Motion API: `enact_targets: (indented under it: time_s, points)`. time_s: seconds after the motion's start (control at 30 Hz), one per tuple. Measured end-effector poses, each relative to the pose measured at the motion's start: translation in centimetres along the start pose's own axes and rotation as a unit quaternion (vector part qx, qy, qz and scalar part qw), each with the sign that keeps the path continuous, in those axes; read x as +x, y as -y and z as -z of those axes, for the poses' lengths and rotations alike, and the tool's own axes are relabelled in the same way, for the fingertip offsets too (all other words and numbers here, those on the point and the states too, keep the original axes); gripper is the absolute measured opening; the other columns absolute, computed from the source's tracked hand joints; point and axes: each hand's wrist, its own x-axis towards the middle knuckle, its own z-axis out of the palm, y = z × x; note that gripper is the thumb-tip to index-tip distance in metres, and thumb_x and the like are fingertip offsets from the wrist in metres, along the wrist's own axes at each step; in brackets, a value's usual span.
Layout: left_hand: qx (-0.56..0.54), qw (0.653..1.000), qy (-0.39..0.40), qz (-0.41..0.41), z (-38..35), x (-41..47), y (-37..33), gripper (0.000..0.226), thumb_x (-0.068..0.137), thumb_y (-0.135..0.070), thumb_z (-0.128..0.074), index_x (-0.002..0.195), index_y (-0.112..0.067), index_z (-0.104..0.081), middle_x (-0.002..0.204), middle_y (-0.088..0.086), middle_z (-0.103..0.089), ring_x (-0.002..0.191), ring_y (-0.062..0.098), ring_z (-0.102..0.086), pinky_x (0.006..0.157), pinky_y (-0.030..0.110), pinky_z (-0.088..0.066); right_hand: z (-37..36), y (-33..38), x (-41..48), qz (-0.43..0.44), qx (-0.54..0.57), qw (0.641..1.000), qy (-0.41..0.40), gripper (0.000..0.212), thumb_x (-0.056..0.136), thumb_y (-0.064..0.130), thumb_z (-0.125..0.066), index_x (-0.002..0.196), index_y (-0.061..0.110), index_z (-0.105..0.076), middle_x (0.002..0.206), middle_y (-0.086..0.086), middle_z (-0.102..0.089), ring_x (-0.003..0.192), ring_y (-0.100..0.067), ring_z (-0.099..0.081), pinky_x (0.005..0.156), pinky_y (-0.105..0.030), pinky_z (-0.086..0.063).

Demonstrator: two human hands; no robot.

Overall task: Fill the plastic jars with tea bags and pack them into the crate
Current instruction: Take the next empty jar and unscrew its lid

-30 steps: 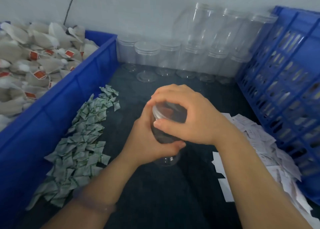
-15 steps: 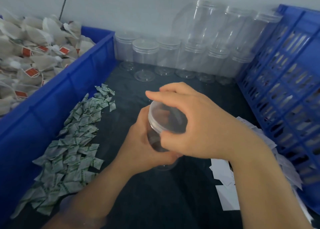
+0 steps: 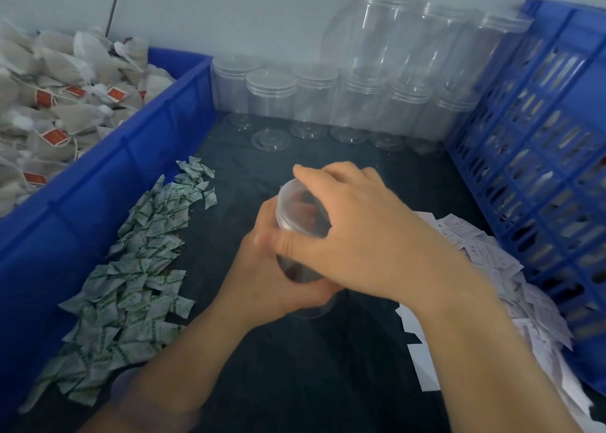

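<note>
A clear plastic jar (image 3: 295,270) with dark contents stands tilted on the dark table in the middle. My left hand (image 3: 269,281) grips its body from the left and below. My right hand (image 3: 357,239) curls over its clear lid (image 3: 290,209), thumb in front and fingers behind. Tea bags (image 3: 59,104) with red tags fill the blue bin (image 3: 108,183) at the left. A slatted blue crate (image 3: 541,157) stands at the right.
Several empty clear jars (image 3: 314,98) line the back wall, with more stacked on top. Green-and-white sachets (image 3: 131,268) lie in a strip along the bin. White paper slips (image 3: 492,268) are heaped by the crate.
My right hand has turned round the lid, the thumb sliding across the front. The jar leans a little more to the left; my left hand keeps its grip.
</note>
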Motion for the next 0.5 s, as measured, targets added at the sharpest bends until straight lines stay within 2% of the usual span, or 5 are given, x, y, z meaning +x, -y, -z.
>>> enact_targets:
  time_s: [0.13, 0.2, 0.3, 0.43, 0.5]
  points:
    - [-0.003, 1.0, 0.007, 0.0, 0.18, -0.12, 0.02, 0.091, 0.05, -0.03, -0.085, 0.129, -0.036, -0.04, 0.117, -0.016, -0.06, 0.112, 0.01, -0.06, 0.091, 0.043, -0.054, 0.73, -0.34, -0.49, 0.067, 0.065, 0.995, 0.045, 0.075, 0.076, 0.041, -0.057, 0.147, 0.04, -0.031, 0.15, 0.013, -0.029, 0.141, -0.008, -0.014, 0.117, -0.033, -0.015]
    - [-0.002, 1.0, 0.008, -0.005, 0.15, -0.19, 0.04, 0.09, 0.049, -0.033, -0.084, 0.128, -0.038, -0.04, 0.117, -0.017, -0.06, 0.112, 0.009, -0.06, 0.092, 0.042, -0.053, 0.78, -0.34, -0.56, 0.06, 0.07, 0.996, 0.022, 0.079, 0.072, 0.056, -0.054, 0.146, 0.042, -0.031, 0.153, 0.015, -0.026, 0.14, -0.001, -0.01, 0.115, -0.03, -0.009]
    - [-0.003, 1.0, -0.002, -0.007, 0.05, -0.23, -0.19, 0.088, 0.05, -0.038, -0.084, 0.127, -0.039, -0.041, 0.12, -0.016, -0.059, 0.114, 0.009, -0.059, 0.094, 0.041, -0.052, 0.33, -0.32, -0.13, 0.01, -0.011, 1.0, -0.006, 0.092, 0.066, 0.08, -0.04, 0.147, 0.038, -0.027, 0.148, 0.011, -0.029, 0.135, -0.015, -0.022, 0.105, -0.033, -0.026]
    - [0.002, 1.0, 0.004, -0.01, 0.07, -0.09, 0.03, 0.085, 0.05, -0.032, -0.084, 0.123, -0.043, -0.042, 0.116, -0.018, -0.06, 0.111, 0.01, -0.06, 0.091, 0.042, -0.053, 0.66, -0.75, -0.29, 0.069, 0.06, 0.996, 0.022, 0.076, 0.074, 0.044, -0.061, 0.144, 0.041, -0.033, 0.14, 0.021, -0.032, 0.131, -0.007, -0.029, 0.11, -0.033, -0.029]
    - [0.004, 1.0, 0.003, -0.015, 0.1, -0.06, 0.13, 0.084, 0.05, -0.03, -0.084, 0.122, -0.044, -0.042, 0.115, -0.019, -0.06, 0.11, 0.009, -0.061, 0.091, 0.041, -0.053, 0.55, -0.81, -0.3, 0.075, 0.061, 0.995, 0.018, 0.078, 0.071, 0.046, -0.059, 0.145, 0.042, -0.033, 0.146, 0.019, -0.03, 0.136, -0.005, -0.023, 0.113, -0.03, -0.021]
